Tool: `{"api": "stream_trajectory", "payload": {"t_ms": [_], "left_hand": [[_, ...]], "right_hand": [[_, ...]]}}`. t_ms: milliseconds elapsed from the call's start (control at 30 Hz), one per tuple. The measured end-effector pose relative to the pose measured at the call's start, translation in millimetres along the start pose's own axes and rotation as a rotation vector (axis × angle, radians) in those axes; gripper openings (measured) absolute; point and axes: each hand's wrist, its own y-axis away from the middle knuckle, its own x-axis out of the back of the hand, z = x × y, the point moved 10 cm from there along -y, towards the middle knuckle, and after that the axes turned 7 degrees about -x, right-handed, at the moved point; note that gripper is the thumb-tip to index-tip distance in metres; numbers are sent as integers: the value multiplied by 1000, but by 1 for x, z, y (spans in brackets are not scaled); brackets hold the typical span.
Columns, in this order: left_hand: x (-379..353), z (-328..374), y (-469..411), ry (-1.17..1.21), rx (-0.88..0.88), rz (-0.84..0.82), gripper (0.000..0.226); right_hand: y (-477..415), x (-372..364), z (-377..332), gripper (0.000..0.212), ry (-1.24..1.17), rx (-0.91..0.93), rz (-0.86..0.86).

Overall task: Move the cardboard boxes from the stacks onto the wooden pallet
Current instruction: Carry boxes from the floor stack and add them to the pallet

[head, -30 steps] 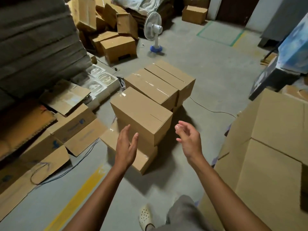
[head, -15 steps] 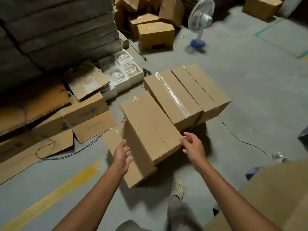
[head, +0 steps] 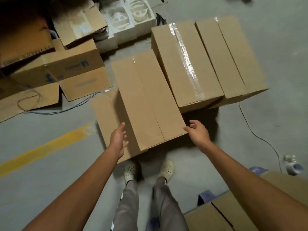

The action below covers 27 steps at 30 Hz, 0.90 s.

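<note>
Head view: a person in pale clogs point(head: 130, 170) stands on the concrete floor point(head: 50, 172), arms out toward the near end of a cardboard box point(head: 148, 100). The left hand point(head: 118, 139), fingers straight, lies by its left side; the right hand point(head: 197, 132), relaxed and holding nothing, meets its right corner. That box sits atop a lower box point(head: 103, 114); a taped box point(head: 186, 64) and a plain box point(head: 233, 55) stand behind, white foam inserts point(head: 130, 19) beyond.

Both bare arms reach forward and down, nearly straight, set well apart. On the left grip point(head: 118, 140), fingers straight, palm turned inward, thumb uppermost. On the right grip point(head: 198, 132), palm inward, fingers loosely bent, forefinger extended. Neither holds anything.
</note>
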Motion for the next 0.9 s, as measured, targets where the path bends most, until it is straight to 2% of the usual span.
{"api": "stream_trajectory", "payload": {"t_ms": [100, 167, 233, 333, 500, 633, 733, 900], "left_hand": [[-4, -34, -25, -19, 54, 11, 55], [-10, -58, -38, -47, 100, -37, 64], [-19, -76, -44, -37, 160, -90, 72], [-39, -81, -41, 24, 199, -151, 66], [-33, -50, -24, -19, 94, -135, 49], [-6, 3, 8, -62, -24, -38, 41], [18, 53, 35, -66, -149, 18, 27], [47, 129, 83, -36, -353, -73, 38]], "right_hand": [[-39, -18, 16, 63, 61, -43, -32], [-59, -31, 29, 66, 87, -83, -57], [-71, -42, 40, 58, 90, -129, -84], [-78, -52, 49, 44, 22, -172, -112], [-55, -47, 37, 47, -82, -207, -149], [-14, -39, -2, 44, -95, -101, -147], [20, -30, -39, 45, -156, 12, -120], [85, -17, -98, 77, -227, 191, -112]]}}
